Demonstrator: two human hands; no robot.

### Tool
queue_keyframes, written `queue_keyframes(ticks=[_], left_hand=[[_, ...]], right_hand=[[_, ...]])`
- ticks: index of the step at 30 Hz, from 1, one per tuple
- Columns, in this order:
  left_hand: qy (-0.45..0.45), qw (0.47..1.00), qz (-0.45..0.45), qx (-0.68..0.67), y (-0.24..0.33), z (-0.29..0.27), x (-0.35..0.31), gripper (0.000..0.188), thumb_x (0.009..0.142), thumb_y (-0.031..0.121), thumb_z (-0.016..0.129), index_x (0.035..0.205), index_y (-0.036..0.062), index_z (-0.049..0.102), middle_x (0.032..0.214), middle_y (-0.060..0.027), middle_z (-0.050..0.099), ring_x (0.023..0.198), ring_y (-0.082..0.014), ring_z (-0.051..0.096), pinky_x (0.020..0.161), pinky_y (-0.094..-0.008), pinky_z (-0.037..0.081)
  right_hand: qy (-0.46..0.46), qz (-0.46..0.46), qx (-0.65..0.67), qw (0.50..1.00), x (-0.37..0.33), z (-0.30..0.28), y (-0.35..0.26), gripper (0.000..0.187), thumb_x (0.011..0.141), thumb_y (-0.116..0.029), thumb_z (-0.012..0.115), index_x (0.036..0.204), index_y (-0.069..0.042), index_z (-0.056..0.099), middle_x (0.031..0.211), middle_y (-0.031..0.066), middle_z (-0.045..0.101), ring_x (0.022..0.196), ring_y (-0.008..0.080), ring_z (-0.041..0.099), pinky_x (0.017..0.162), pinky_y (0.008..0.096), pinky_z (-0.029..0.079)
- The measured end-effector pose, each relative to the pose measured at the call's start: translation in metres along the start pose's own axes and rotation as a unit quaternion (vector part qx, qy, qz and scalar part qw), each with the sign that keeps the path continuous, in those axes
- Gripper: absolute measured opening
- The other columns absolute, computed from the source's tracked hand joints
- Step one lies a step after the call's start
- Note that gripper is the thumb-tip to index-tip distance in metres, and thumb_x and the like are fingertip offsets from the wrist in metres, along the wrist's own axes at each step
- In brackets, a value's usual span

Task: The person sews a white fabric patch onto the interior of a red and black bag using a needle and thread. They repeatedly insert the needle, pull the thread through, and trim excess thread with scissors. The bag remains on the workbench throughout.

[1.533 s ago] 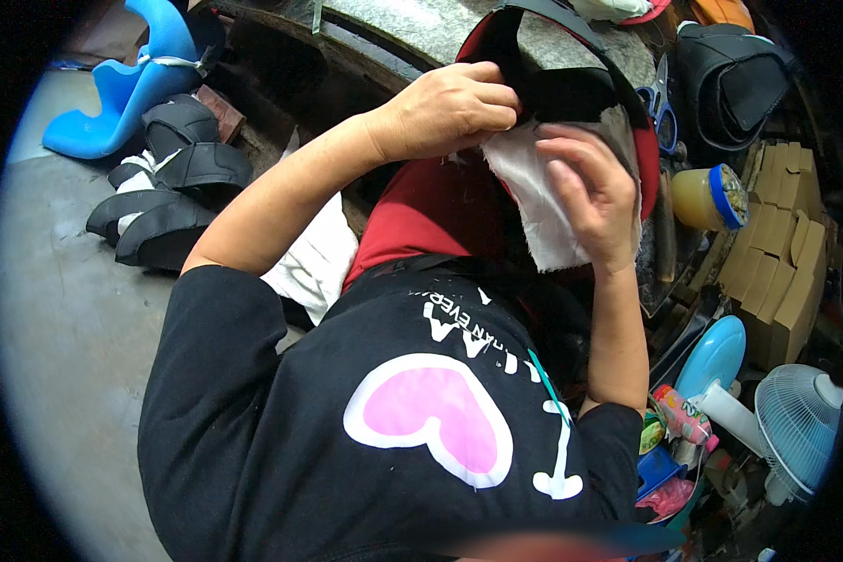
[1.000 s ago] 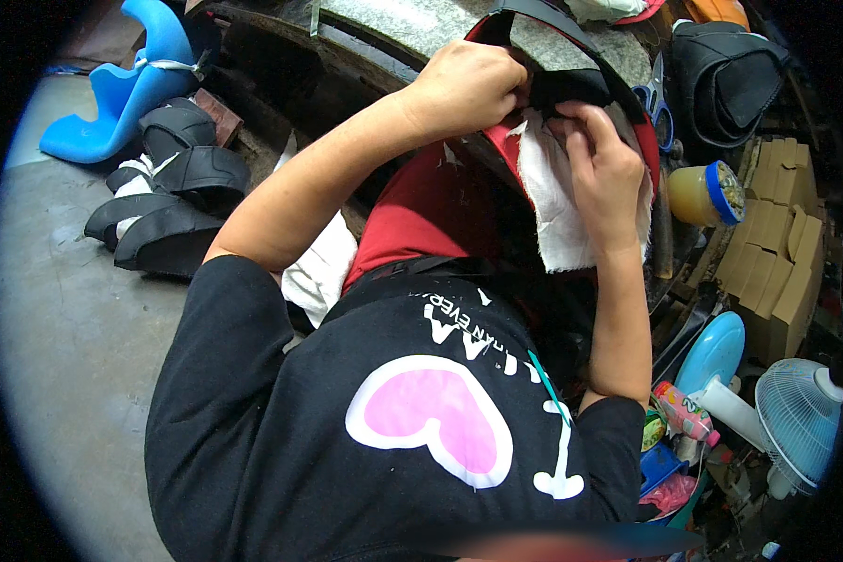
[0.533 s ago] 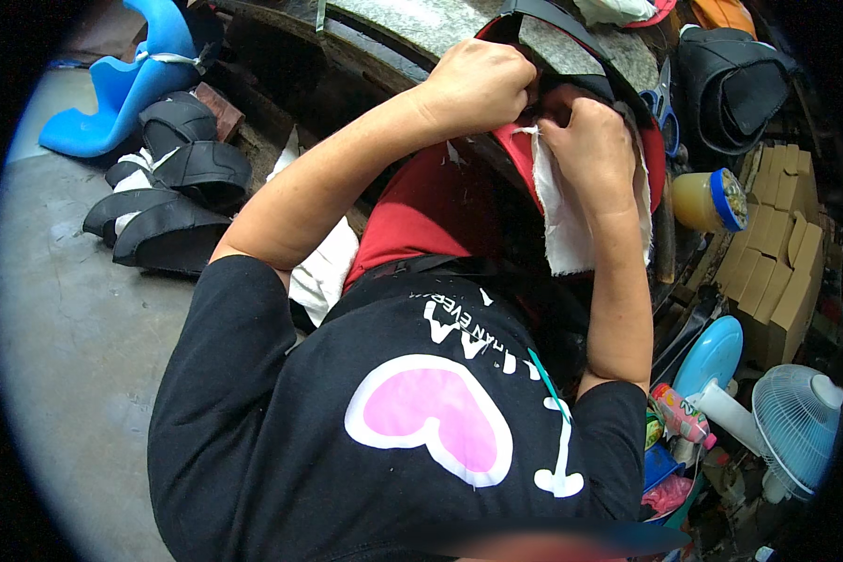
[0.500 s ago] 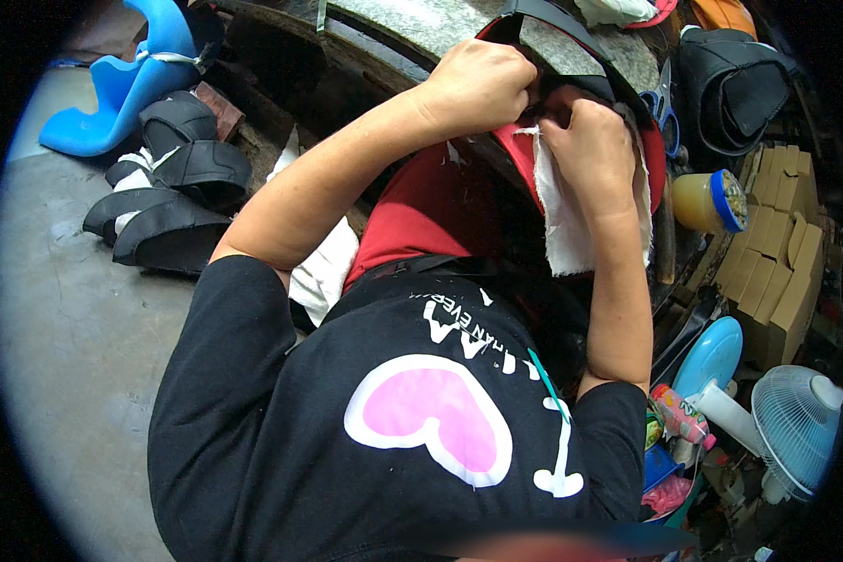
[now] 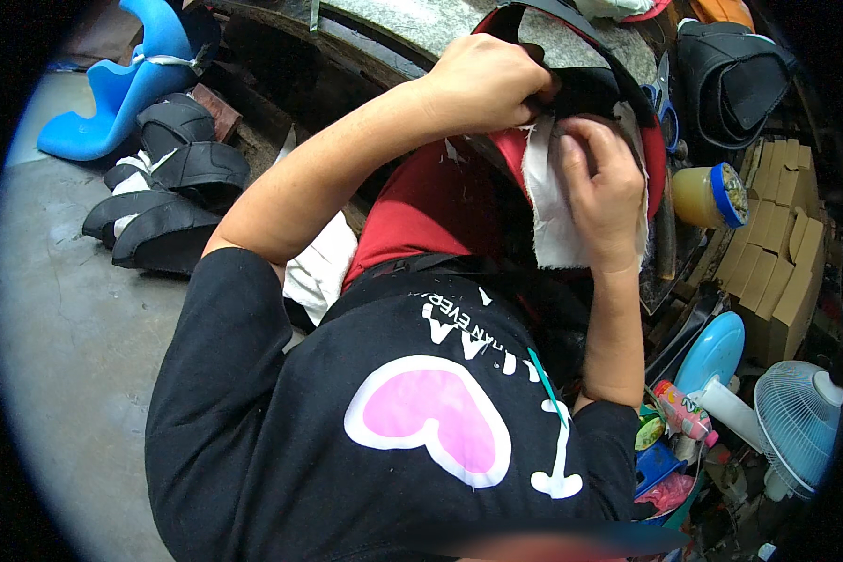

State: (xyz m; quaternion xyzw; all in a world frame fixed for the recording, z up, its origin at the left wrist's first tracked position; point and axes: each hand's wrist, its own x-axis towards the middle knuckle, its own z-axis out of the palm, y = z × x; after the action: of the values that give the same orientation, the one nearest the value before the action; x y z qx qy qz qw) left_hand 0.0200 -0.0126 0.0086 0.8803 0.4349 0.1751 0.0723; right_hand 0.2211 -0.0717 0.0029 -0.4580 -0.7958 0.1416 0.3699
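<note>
Left hand (image 5: 492,84) looks clenched; right hand (image 5: 609,192) curls over cloth (image 5: 554,220), grip unclear. Cloth seems soft, light; pinch its edge.

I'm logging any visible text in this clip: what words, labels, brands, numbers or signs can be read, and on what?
Black T-shirt: white lettering by a pink heart, large characters and a smaller line; partly legible, but I won't copy the wording.
Pink bottle: printed label, too small to read reliably.
Blue-lidded jar and cardboard boxes: no lettering I can make out.
</note>
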Motion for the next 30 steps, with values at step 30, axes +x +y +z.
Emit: queue_keyframes(ticks=[30], left_hand=[[-0.071,0.968,0.131,-0.202,-0.030,0.001,0.001,0.034,0.084,0.005,0.069,0.116,0.0104,0.061,0.116,-0.0154,0.063,0.104,-0.0368,0.064,0.089,-0.0430,0.052]], right_hand=[[-0.012,0.019,-0.053,0.998,-0.004,0.010,0.013,0.030,0.086,-0.002,0.065,0.116,-0.002,0.067,0.115,0.0184,0.068,0.105,0.0379,0.065,0.092,0.0434,0.051]])
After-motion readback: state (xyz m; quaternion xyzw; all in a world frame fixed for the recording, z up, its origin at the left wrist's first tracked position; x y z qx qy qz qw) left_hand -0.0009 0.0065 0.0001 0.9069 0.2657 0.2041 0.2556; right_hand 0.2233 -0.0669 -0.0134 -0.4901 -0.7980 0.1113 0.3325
